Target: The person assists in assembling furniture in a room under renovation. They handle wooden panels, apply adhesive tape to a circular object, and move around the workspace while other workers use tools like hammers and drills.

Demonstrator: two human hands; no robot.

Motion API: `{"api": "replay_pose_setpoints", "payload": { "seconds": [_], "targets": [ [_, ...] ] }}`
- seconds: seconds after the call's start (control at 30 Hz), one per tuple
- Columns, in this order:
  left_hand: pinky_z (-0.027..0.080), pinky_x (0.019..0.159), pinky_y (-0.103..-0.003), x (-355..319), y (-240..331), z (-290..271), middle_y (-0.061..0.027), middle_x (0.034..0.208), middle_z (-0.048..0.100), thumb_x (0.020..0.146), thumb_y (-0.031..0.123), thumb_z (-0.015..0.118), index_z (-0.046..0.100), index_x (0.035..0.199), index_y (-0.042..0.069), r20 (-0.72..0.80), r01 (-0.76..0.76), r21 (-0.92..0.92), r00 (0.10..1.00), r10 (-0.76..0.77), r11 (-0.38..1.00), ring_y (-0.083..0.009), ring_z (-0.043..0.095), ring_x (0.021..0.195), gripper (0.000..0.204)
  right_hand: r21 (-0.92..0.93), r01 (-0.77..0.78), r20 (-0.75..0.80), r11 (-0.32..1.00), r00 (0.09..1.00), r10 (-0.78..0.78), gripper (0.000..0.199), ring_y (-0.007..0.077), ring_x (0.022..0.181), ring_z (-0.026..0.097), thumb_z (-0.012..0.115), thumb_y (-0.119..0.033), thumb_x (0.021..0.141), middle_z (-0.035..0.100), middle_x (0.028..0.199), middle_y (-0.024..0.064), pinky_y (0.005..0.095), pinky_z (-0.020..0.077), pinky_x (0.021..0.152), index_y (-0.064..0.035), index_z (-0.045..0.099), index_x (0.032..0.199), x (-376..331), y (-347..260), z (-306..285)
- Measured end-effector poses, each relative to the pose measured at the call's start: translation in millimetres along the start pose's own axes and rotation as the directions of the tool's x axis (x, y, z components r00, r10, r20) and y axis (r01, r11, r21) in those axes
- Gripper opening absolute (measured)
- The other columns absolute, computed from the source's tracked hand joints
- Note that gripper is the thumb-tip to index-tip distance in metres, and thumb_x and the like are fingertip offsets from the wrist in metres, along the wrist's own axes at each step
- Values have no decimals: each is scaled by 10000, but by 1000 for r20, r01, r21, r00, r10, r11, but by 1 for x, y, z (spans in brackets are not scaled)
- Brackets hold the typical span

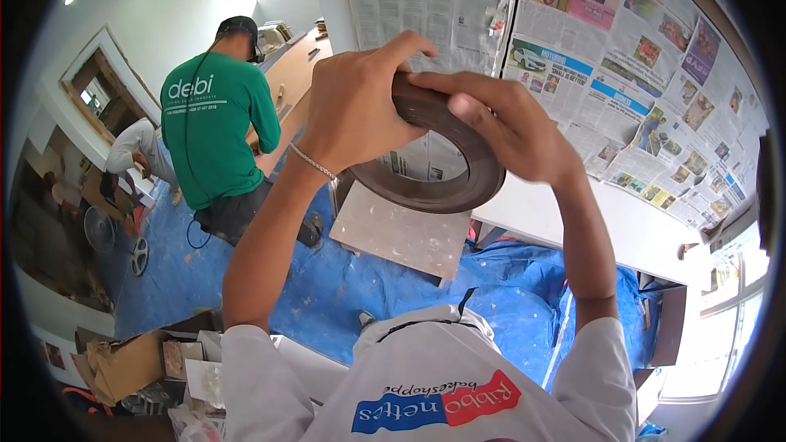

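A wide brown coil of flat strip, like edge banding [438,195], is held up in front of me, its open middle showing newspaper behind. My left hand [360,102] grips its upper left side, with the index finger reaching over the top. My right hand [520,127] is closed on the upper right side, its fingers laid across the top and its thumb against the coil's face. Parts of the coil's upper side are hidden behind both hands. Whether the strip's loose end is pinched cannot be made out.
Newspaper [630,74] covers the panels ahead. Below the coil is a pale board [401,233]; a white worktop [630,225] runs right. A person in a green shirt [209,115] works at a wooden bench [295,74]. Blue sheeting [327,303] covers the floor; cardboard boxes [131,360] stand lower left.
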State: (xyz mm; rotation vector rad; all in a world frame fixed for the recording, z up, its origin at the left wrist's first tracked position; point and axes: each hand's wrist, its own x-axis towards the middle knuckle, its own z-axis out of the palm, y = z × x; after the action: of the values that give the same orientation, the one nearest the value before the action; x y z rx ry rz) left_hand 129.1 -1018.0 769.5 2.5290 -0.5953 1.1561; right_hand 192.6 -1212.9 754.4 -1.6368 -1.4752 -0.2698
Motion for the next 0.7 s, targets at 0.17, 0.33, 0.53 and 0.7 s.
{"api": "replay_pose_setpoints", "payload": {
  "seconds": [0.17,0.33,0.53,0.7],
  "targets": [
    [519,676,-347,-10,6,9,-99,830,664,555,77,810,595,1120,125,36,112,-36,993,-111,993,-269,649,734,607,74,-166,246,983,959,144,418,262,871,634,492,-377,996,670,980,161,317,481,811,-24,625,1175,20,17,-11],
    [527,758,-307,-29,-2,0,-134,915,694,587,7,774,624,1158,67,12,267,-98,964,-267,959,-188,676,822,593,285,-105,-37,953,992,120,661,251,1127,556,640,-488,875,554,1289,130,355,417,970,3,520,1301,-18,28,-18],
    [520,787,-306,-54,-6,-11,-135,875,691,609,69,756,645,985,-13,-230,357,-200,888,-398,912,-179,673,828,400,493,-89,-159,865,969,191,882,269,1199,533,699,-566,794,539,1300,179,414,403,1013,19,403,1384,-87,74,59],
    [512,852,-359,-119,-14,-18,-168,1022,657,585,104,804,582,1104,-79,-213,498,-272,803,-556,824,-256,653,919,593,819,-124,-160,560,888,432,677,257,818,648,661,-498,864,624,931,160,387,555,693,12,444,1253,-88,43,116]
  ]
}}
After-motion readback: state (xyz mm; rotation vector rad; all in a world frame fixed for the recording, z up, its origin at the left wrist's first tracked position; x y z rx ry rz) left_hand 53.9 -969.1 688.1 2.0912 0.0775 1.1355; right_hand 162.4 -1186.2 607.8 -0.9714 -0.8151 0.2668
